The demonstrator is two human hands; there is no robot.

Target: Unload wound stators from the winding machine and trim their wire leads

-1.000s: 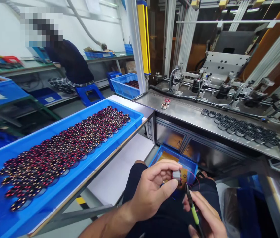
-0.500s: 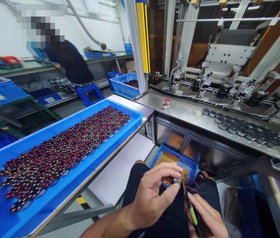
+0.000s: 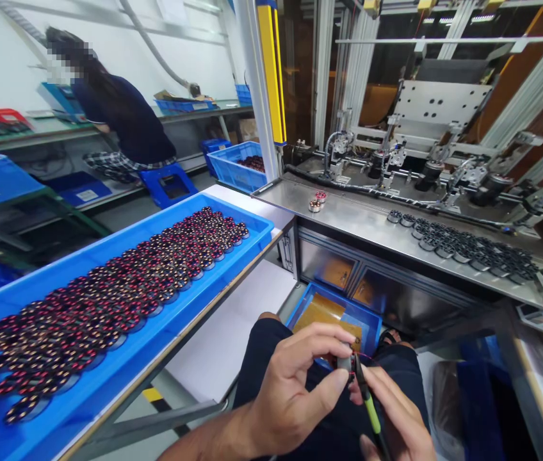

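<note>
Between its thumb and fingers, my left hand (image 3: 295,387) grips a small wound motor stator (image 3: 344,363), turned on edge. My fingers cover much of the part. A thin red wire (image 3: 362,355) shows at its far side. Closed around a pair of pliers (image 3: 372,413) with black and green handles, my right hand (image 3: 396,410) keeps the dark tip against or very near the stator. Whether the jaws touch the wire is too small to tell. Both hands are above my lap.
On my left a long blue tray (image 3: 233,282) holds many wound stators (image 3: 122,288). Two wound stators (image 3: 317,201) and rows of unwound dark cores (image 3: 463,243) sit on the metal machine bench (image 3: 348,218). A blue bin (image 3: 307,298) stands below. A person (image 3: 122,121) sits at a far bench.
The long red wire loops that stuck out right of the stator now show only as a short stretch. The pliers have shifted slightly against the part, and the head view has turned a little.
</note>
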